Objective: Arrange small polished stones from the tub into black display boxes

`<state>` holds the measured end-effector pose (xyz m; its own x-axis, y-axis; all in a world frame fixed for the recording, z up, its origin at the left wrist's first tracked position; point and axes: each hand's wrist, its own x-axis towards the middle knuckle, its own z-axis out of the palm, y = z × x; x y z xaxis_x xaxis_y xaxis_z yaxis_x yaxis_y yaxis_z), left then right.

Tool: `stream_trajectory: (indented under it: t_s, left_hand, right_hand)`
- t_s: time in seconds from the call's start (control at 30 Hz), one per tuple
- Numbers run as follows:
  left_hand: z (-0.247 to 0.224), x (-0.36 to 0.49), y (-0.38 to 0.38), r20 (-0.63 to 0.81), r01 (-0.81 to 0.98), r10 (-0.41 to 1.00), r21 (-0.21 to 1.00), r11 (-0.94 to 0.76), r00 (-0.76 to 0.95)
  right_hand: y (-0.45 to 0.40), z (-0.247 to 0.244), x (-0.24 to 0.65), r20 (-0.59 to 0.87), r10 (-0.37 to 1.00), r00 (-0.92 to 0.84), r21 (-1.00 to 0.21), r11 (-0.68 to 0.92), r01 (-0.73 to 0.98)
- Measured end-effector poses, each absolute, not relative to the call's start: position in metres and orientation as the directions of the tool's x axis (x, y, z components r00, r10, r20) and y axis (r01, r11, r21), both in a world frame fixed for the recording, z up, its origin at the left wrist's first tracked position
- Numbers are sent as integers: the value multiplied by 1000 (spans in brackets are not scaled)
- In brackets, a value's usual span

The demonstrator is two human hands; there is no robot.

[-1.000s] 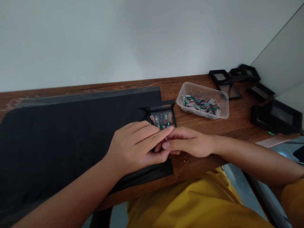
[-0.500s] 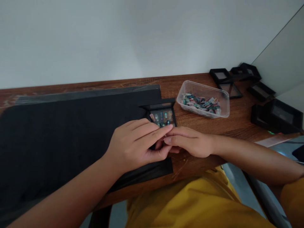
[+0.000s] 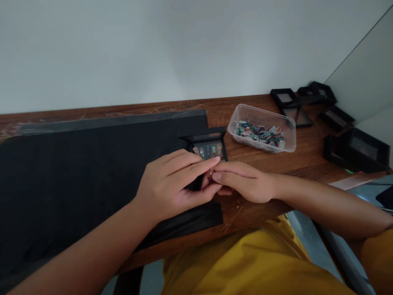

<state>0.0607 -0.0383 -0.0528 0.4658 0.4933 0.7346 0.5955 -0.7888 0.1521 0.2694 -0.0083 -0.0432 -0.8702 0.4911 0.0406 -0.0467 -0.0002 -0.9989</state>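
Observation:
A small black case (image 3: 223, 149) with its lid raised stands at the right edge of the black mat, showing a row of several decorated nail tips (image 3: 208, 150). My left hand (image 3: 175, 180) reaches over the front of the case, its fingers extended and its thumb below, meeting my right fingertips. Just right of it, my right hand (image 3: 245, 180) has thumb and fingers pinched together around something too small to make out. The lower part of the case is hidden behind both hands.
A clear plastic tub (image 3: 284, 119) of loose nail tips sits behind my right hand on the wooden table (image 3: 307, 159). Several black cases (image 3: 359, 145) lie at the right. The black mat (image 3: 70, 176) covers the left side.
My left index finger has lifted slightly and the gap between its thumb and fingers has widened. More of the left hand now covers the lower nail tips. The right hand has hardly moved.

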Motion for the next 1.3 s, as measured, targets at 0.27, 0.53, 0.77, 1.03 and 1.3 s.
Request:
stream_trajectory:
  t_s: [0.27,0.53,0.77,1.03,1.3]
  left_hand:
    - [-52,55,-39,700,598,604,312,-738,380]
    - [-53,55,-38,702,616,649,382,-689,292]
    - [-52,59,-39,732,637,629,358,-683,262]
    - [-49,62,-39,774,652,581,308,-693,252]
    - [-46,59,-38,796,660,517,208,-722,314]
  right_hand:
    - [-5,-46,269,1,490,-872,-985,-150,-86]
    - [-2,-44,272,30,493,-869,-989,-109,-96]
    - [-1,-46,271,25,470,-882,-986,-132,-99]
    - [0,-47,269,39,478,-877,-971,-188,-145]
    - [1,-47,268,23,474,-880,-960,-235,-152]
